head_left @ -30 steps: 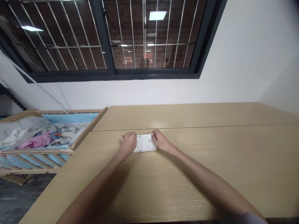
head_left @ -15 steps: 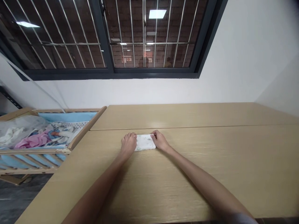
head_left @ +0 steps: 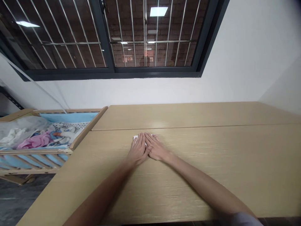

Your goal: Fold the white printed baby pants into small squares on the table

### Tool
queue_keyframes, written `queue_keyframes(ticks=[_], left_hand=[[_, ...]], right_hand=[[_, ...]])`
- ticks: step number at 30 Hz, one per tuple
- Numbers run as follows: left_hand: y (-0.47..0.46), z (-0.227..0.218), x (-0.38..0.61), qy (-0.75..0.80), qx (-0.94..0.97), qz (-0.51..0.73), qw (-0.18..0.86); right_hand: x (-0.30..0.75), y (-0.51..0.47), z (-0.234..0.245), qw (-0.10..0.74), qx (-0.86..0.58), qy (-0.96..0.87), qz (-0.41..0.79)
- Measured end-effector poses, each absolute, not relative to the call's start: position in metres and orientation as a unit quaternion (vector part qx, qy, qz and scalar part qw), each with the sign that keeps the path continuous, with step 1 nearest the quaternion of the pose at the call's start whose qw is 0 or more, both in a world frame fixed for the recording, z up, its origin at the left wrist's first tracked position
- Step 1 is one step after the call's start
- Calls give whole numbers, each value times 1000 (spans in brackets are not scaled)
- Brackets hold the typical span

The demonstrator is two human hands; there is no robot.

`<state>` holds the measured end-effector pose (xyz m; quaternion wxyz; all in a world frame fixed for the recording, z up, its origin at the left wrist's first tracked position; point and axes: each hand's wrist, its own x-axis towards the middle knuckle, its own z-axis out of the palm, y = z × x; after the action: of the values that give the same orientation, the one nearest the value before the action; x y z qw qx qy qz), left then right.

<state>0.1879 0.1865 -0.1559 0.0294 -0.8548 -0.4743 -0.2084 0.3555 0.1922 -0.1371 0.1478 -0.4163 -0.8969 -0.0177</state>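
A small folded white cloth (head_left: 135, 137) lies on the light wooden table (head_left: 199, 163), mostly covered by my two hands. My left hand (head_left: 139, 150) rests flat on its left part, fingers stretched out and pointing away from me. Flat on the right part is my right hand (head_left: 155, 148), its fingers also extended. The hands meet in the middle, thumbs touching or overlapping. Only slivers of the cloth show at its far corners; its printed pattern is hidden.
To the left stands a wooden crib (head_left: 88, 130) with a blue lining, holding a pink cloth (head_left: 36, 140), other rumpled fabrics and a clear plastic bag (head_left: 25, 125). A seam crosses the table beyond my hands. Behind it are a white wall (head_left: 145, 91) and a barred window (head_left: 113, 72).
Both hands have left the cloth's side edges and moved inward over its top. Their fingers have gone from gripping the edges to lying flat, hiding most of the cloth.
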Motion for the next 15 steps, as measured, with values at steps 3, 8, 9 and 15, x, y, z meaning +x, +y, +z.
queue_keyframes(ticks=[3,8,9,15], left_hand=[[186,-157,185,-481,-858,-176,39],[184,-154,178,-488,-855,-169,51],[184,-154,177,-491,-853,-171,53],[183,-159,173,-515,-837,-179,49]], right_hand=[[356,195,-144,145,-423,-894,-31],[359,192,-140,160,-436,-885,-11],[360,192,-140,165,-440,-883,-3],[366,193,-146,208,-451,-867,39]])
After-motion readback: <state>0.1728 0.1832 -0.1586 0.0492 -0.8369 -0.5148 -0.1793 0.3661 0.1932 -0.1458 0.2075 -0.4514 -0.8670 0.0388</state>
